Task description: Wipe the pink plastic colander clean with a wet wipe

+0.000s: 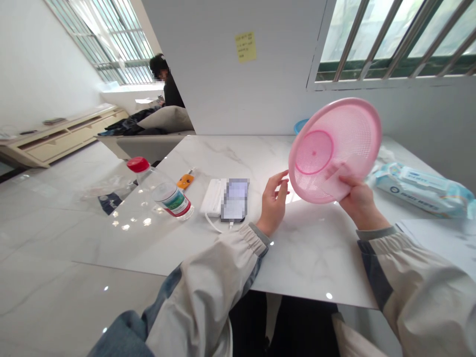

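Tilting pink colander (334, 148), base toward camera, right hand (359, 198) gripping it, left hand (274, 203) open beside rim (290, 168)

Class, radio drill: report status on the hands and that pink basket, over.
Right hand gripping pink perforated plastic basket, held up, tilted. Left hand open, fingertips at its rim. Blue-and-white packet lying to the right.

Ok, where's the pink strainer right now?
The pink plastic strainer is right of centre in the head view, held up above the marble table in the right hand, its rim near the left hand, beside the wet-wipes pack.
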{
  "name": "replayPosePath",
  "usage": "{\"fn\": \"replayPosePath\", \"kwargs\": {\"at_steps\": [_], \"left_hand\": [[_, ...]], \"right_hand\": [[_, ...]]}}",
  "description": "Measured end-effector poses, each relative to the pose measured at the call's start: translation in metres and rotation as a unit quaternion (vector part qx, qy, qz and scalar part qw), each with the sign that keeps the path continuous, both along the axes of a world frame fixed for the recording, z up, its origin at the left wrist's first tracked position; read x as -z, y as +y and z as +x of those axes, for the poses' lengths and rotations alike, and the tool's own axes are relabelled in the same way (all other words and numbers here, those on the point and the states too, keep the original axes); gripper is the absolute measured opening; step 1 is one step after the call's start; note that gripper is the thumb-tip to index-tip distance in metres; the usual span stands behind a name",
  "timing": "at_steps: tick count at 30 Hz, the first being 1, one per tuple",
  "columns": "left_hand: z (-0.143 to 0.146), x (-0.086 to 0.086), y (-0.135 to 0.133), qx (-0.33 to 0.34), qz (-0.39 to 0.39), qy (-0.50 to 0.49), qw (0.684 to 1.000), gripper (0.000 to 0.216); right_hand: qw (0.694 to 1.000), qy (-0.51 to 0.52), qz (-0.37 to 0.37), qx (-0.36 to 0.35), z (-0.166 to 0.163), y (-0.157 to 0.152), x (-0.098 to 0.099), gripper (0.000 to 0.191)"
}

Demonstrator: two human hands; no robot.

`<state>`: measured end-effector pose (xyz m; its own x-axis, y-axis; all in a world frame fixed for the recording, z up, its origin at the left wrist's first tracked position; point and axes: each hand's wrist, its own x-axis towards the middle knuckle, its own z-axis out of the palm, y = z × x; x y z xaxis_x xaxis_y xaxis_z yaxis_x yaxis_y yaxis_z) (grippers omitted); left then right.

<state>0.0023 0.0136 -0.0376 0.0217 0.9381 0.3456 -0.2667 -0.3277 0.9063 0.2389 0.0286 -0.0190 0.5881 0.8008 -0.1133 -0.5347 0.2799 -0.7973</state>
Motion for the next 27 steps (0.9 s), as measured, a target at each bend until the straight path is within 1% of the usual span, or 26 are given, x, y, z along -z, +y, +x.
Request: {"fn": "replayPosePath", "kwargs": {"at_steps": [2, 4, 7, 10, 14, 17, 23, 27], "left_hand": [[-0.003, 0.002, 0.0, -0.033, 0.072, 0.062, 0.995, 0.046], [-0.006, 0.004, 0.001, -0.057, 0.119, 0.11, 0.985, 0.044], [-0.009, 0.007, 0.002, -0.086, 0.178, 0.149, 0.969, 0.044], [-0.009, 0.009, 0.003, -0.1, 0.206, 0.187, 0.955, 0.046], [-0.006, 0.009, 0.002, -0.083, 0.203, 0.2, 0.955, 0.057], [-0.005, 0.009, 0.0, -0.07, 0.189, 0.201, 0.959, 0.065], [-0.005, 0.006, -0.004, -0.003, 0.131, 0.204, 0.97, 0.072], [-0.005, 0.005, -0.006, 0.028, 0.103, 0.22, 0.97, 0.078]], "right_hand": [[0.999, 0.002, -0.017, -0.043, 0.002, 0.0, 0.003, 0.043], [0.998, 0.003, -0.023, -0.062, 0.005, 0.0, 0.005, 0.045], [0.997, 0.015, -0.034, -0.061, 0.01, 0.002, 0.007, 0.046], [0.997, 0.028, -0.043, -0.062, 0.013, 0.002, 0.004, 0.051], [0.996, 0.056, -0.05, -0.047, 0.01, -0.002, -0.003, 0.048], [0.994, 0.066, -0.054, -0.062, 0.007, -0.003, -0.004, 0.047], [0.994, 0.058, -0.067, -0.061, 0.012, 0.001, 0.003, 0.051], [0.993, 0.058, -0.078, -0.074, 0.016, 0.003, 0.008, 0.054]]}}
